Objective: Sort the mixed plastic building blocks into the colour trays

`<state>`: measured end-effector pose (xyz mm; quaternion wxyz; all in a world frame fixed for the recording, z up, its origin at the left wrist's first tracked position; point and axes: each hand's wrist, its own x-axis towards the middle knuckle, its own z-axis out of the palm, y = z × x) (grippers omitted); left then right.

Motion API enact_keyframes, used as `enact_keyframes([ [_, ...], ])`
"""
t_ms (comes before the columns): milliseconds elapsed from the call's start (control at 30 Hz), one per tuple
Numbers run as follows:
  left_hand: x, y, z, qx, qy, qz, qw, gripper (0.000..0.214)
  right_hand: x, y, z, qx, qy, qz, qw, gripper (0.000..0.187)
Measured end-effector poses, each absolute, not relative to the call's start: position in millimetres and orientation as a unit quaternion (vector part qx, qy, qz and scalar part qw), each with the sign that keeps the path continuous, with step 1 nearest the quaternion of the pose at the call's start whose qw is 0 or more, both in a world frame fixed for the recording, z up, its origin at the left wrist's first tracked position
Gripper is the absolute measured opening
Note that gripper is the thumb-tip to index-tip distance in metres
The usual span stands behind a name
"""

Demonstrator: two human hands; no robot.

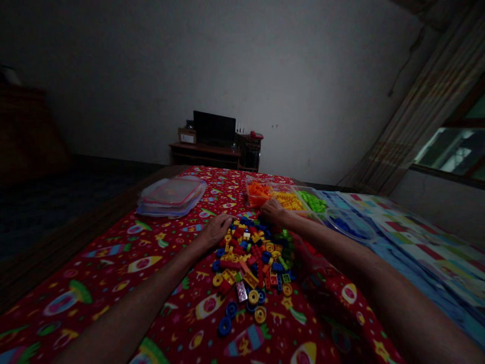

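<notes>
A heap of small plastic building bricks in red, yellow, blue and green lies on a red patterned cloth. My left hand rests at the heap's far left edge, fingers curled down onto the bricks. At the far right edge of the heap is my right hand, knuckles up and fingers bent among the bricks. What either hand holds is hidden. Both forearms reach in from the bottom of the view.
Behind the heap stand clear tubs of sorted bricks: orange, yellow, green and a round blue one. Stacked clear lids lie at the left. A low cabinet with a dark screen stands against the wall.
</notes>
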<state>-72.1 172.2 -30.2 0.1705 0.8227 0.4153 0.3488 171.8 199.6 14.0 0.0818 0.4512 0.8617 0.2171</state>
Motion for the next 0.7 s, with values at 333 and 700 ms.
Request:
enact_keyframes([
  [333, -72, 170, -29, 0.825, 0.421, 0.341, 0.162, 0.041, 171, 191, 47, 0.489, 0.857, 0.14, 0.087, 0.025],
  [700, -75, 175, -37, 0.828, 0.408, 0.354, 0.151, 0.042, 167, 179, 48, 0.46, 0.873, 0.071, 0.145, 0.028],
])
